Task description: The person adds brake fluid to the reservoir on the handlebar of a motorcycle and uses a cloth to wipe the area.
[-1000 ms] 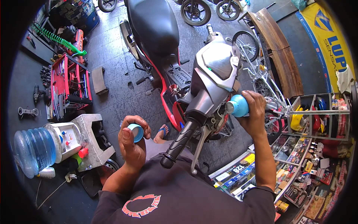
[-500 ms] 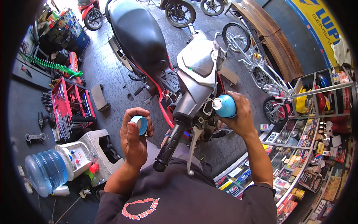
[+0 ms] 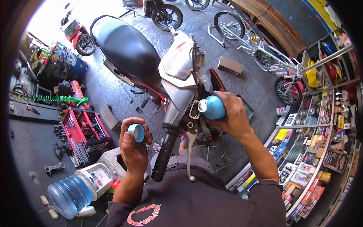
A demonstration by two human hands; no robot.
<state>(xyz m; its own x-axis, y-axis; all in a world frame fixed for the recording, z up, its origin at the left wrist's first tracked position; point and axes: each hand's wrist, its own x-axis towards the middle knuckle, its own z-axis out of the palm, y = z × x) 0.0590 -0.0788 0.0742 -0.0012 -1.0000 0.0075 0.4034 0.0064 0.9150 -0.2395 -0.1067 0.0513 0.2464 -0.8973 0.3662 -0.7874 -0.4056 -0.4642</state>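
Observation:
My right hand is wrapped round a blue bottle, which lies tilted with its pale, uncapped mouth toward the left. That mouth is close to an opened reservoir on the motorcycle's handlebar, beside the silver brake lever. I cannot tell whether any liquid flows. A blue screw cap is pinched in my left hand, its hollow side showing. Between my hands runs the black rubber grip. Beyond it stands the motorcycle, with a grey front cover and a black seat.
A red tool tray with wrenches stands at the left, near a large blue water jug. On the right, a glass display case holds packaged parts. A bare white motorcycle frame and a wooden bench are farther off.
The view has shifted, so the motorcycle sits farther left in it. The bottle looks more tilted, and its mouth is nearer the handlebar reservoir. The cap stays in my left hand.

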